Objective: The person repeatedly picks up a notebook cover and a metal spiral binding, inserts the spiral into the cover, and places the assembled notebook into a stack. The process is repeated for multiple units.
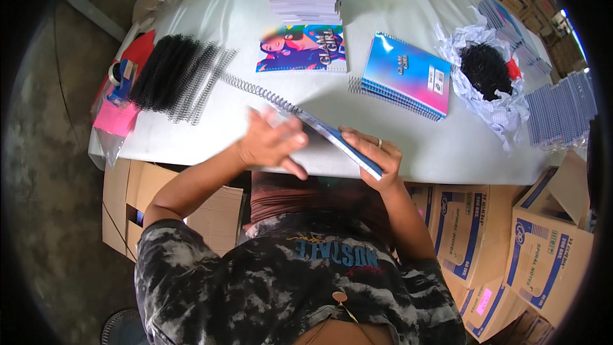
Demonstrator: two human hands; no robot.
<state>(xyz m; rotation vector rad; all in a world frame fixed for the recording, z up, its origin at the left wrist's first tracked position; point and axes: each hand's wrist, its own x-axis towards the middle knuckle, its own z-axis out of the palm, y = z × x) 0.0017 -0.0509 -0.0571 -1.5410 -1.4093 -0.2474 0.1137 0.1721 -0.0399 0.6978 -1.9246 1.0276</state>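
Note:
My right hand point(377, 158) grips a thin notebook point(341, 144) by its near end, thumb on top, and holds it tilted edge-on over the table's front. A long spiral coil point(262, 94) sticks out from the notebook's far end toward the upper left. My left hand point(274, 142) is beside that end, fingers spread and smeared by motion, with nothing seen in it. Whether it touches the notebook's edge or coil, I cannot tell. Beyond the coil, a row of loose black spiral coils point(169, 76) lies on the left.
On the white-covered table point(191, 147) are a printed cover sheet point(300, 51), stacked page blocks point(306, 7), bound blue-pink notebooks point(408, 73) and black coil scraps point(485, 70) in crumpled paper. A tape dispenser point(121, 82) sits far left. Cardboard boxes point(543, 262) stand below right.

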